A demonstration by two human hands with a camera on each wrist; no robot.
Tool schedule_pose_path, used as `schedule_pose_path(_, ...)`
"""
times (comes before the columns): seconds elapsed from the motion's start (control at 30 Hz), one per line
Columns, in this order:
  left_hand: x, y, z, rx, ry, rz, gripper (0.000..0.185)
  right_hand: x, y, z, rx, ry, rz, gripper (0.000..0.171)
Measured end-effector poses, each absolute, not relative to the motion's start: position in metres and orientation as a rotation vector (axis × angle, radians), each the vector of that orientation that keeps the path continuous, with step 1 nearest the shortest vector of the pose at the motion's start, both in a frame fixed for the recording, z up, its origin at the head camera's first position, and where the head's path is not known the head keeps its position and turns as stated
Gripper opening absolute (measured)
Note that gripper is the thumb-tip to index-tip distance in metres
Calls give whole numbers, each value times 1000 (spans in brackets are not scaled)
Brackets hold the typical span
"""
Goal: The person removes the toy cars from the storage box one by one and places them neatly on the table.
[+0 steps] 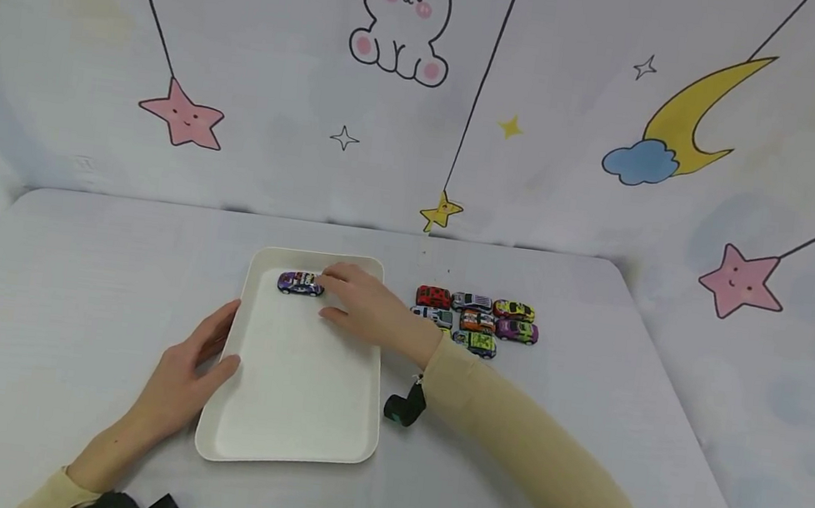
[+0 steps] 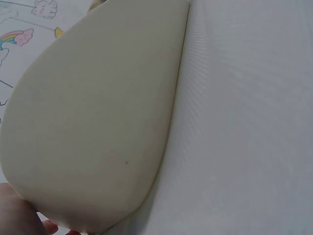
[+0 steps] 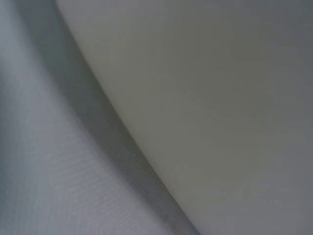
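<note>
Two hands: right (image 1: 364, 304) pinching purple toy car (image 1: 300, 283), left (image 1: 194, 364) gripping tray (image 1: 301, 393), lettering unreadable.

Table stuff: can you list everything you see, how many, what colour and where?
tray: one, cream white, middle of the table.
purple toy car: one, purple with white, inside the tray at its far end.
toy cars in a cluster: seven or so, red, silver, orange, yellow-green, purple and others, on the table right of the tray.
table: one, white cloth cover.
backdrop: one, pale, with a bunny, stars, a moon and a cloud, behind the table.
wrist straps: two, black, one at each wrist.
left hand: one, holds the tray's left rim.
right hand: one, over the tray, fingers touching the purple toy car.
</note>
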State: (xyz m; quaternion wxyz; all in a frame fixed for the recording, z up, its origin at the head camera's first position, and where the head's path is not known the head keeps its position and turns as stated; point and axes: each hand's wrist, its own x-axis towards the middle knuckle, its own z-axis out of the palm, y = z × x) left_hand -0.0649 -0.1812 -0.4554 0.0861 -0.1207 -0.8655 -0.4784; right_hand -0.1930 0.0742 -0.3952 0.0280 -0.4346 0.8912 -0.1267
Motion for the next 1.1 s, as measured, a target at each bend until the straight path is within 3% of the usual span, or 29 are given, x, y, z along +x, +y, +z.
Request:
schedule_pose_path(0.47,-65,-183,-455,-369,-2560,-1452,67,-202,54,-387,-1454,2712,-164,48)
schedule_pose_path(1.1,-65,-180,-453,-365,-2579,-1447,67,-206,44,-394,-1359,2849,-58,27)
